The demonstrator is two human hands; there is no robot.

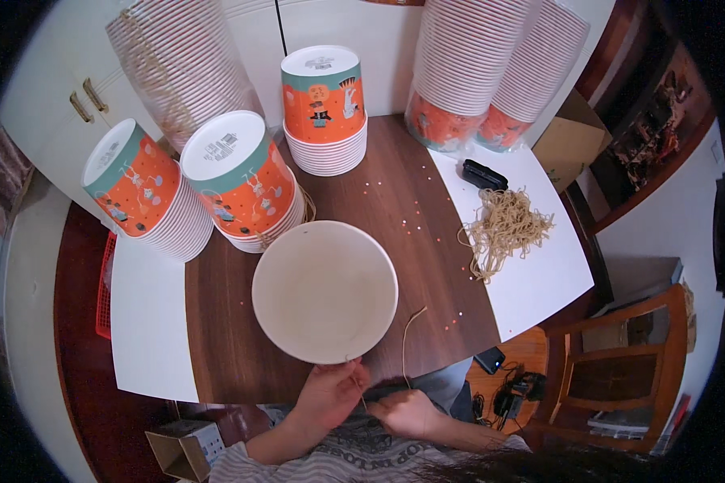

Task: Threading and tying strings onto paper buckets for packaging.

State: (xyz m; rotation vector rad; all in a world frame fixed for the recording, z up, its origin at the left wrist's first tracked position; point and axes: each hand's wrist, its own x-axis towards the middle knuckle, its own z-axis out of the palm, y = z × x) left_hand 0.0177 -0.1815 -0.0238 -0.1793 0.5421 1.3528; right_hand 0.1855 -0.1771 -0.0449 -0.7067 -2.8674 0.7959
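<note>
"How did the bucket [325,294] look?"
"Round, plain and pale inside, with a small dark spot just inside the rim. It was left of the cord pile [507,229], over the brown part of the surface [459,354]."
"And each grip?"
"The left hand [329,396] pinched a cord [404,342] at the rim; the right hand [411,413] was closed on it too, both nearer the wearer than the pile."
"Any room?"
"Some, left of the pile: a brown stretch with tiny specks. Farther left, orange stacks [238,173] crowded in. Right of the pile, the surface's edge was near."
</note>
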